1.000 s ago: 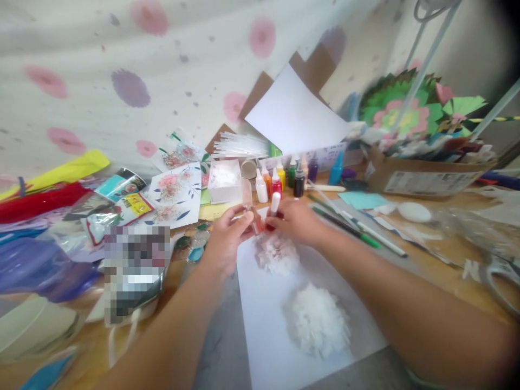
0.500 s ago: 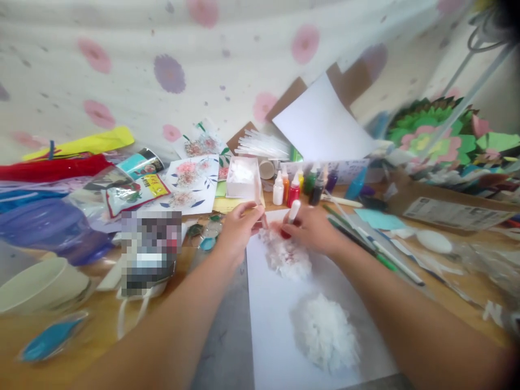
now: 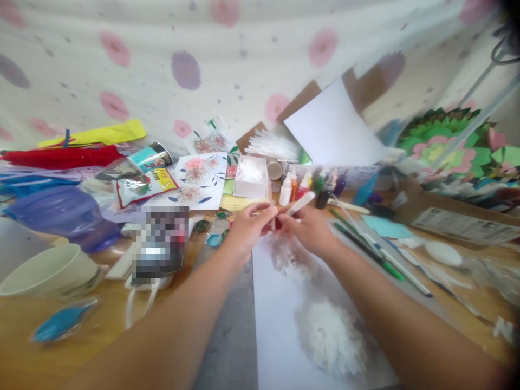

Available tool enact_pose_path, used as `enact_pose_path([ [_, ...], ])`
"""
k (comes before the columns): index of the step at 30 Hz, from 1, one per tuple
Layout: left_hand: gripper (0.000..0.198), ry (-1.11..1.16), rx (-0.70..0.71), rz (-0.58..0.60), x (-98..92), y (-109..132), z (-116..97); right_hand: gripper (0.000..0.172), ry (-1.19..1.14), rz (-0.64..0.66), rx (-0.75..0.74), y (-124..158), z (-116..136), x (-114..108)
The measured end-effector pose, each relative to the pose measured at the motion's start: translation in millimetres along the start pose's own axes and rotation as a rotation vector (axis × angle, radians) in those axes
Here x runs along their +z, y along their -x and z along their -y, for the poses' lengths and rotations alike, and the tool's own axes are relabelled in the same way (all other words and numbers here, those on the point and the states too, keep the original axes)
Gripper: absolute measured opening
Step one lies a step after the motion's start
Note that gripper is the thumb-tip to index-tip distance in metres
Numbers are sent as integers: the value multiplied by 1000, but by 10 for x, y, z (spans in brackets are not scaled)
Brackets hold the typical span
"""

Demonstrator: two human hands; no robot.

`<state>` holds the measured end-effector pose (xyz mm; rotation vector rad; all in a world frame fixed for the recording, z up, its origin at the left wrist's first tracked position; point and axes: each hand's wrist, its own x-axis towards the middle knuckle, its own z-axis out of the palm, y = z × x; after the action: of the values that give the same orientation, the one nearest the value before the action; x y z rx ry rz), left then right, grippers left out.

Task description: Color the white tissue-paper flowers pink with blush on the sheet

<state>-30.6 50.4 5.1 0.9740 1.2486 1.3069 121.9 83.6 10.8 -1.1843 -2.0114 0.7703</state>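
Two things are held just beyond the far flower [image 3: 293, 265]: an upright, seemingly pinkish strip [image 3: 270, 194] pinched in the left hand [image 3: 252, 225], and, close on its right, a white stick [image 3: 301, 202] gripped in the right hand [image 3: 312, 230], slanting far and right.

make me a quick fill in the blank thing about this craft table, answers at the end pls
1. The colour of the visible end of the pen-like tool in the right hand is ____.
2. The number of fluffy pieces on the white sheet is ____.
3. The colour of the long packet just behind the red bundle is ____.
4. The pale bowl stands to the ____ of the left hand.

Missing words: white; two; yellow; left
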Motion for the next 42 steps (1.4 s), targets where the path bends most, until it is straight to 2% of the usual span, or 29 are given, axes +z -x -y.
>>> enact_pose_path([
  [2, 42, -3, -15, -15, 5, -1, -1, 14, 72, 26, 3, 6, 8, 0],
  [6, 43, -8, -5, -2, 5, -12, 7, 17, -52, -149, -28, 20, -4, -1],
  [9, 41, 27, -17, -14, -7, -21, 10, 15, 78, -44, 8, 28, -18, 2],
  [11, 40, 37, -19, -24, -18, -24, 10, 15, 121, -52, 35, 33, -13, 3],
  [14, 40, 35, -6, -6, -30, -25, 14, 16, 4, -115, -28, 40, 8, 0],
  [18, 37, 40, 2, -11, -41, -30, 23, 14, 174, -24, -12, 45, 5, -8],
  [22, 38, 13, -7, -8, -47, -40, 21, 15, 89, -109, -68, 63, -6, -19],
  [25, 34, -17, -13, -33, -49, -43, 15, 11, 166, -31, -142, 72, -6, -7],
  [29, 33, -17, -26, -44, -44, -40, 3, 14, 163, -102, -145, 61, 14, 10],
  [33, 35, 51, -54, -12, -40, -30, -12, 14, 200, -46, -116, 63, 43, 0],
  [37, 39, 61, -48, 3, -49, -14, -19, 14, 70, -174, -150, 85, 47, -17],
  [40, 38, 80, -38, -2, -58, -14, -10, 14, 167, -40, -145, 96, 30, -13],
  [42, 37, 78, -37, -9, -62, -21, -2, 13, 179, -35, -111, 103, 18, -6],
])
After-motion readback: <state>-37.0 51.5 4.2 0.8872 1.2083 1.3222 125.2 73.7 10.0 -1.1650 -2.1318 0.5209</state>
